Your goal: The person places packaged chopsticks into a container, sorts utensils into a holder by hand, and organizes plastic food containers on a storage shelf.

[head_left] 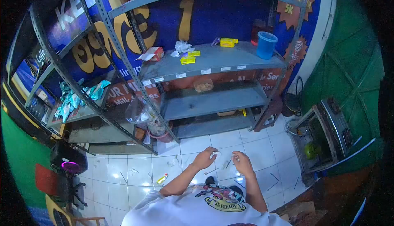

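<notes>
My left hand (pixel 204 158) hovers in front of my body above the tiled floor, its thumb and fingers apart and slightly curled. A little to its right, my right hand (pixel 243 164) is held out with loosely bent fingers. No held thing shows in either hand, and the two do not touch. Below them, small scraps and thin sticks lie on the white tiles (pixel 193 147). A yellow packet or bottle (pixel 162 179) lies on the floor left of my left arm.
Ahead stands a grey metal shelf rack (pixel 213 103) with yellow sachets (pixel 190 57), a blue bucket (pixel 266 45) and a clear tub (pixel 203 85). Turquoise packets (pixel 78 99) lie on the left rack. A stove (pixel 336 119) stands right, a black speaker (pixel 69 159) left.
</notes>
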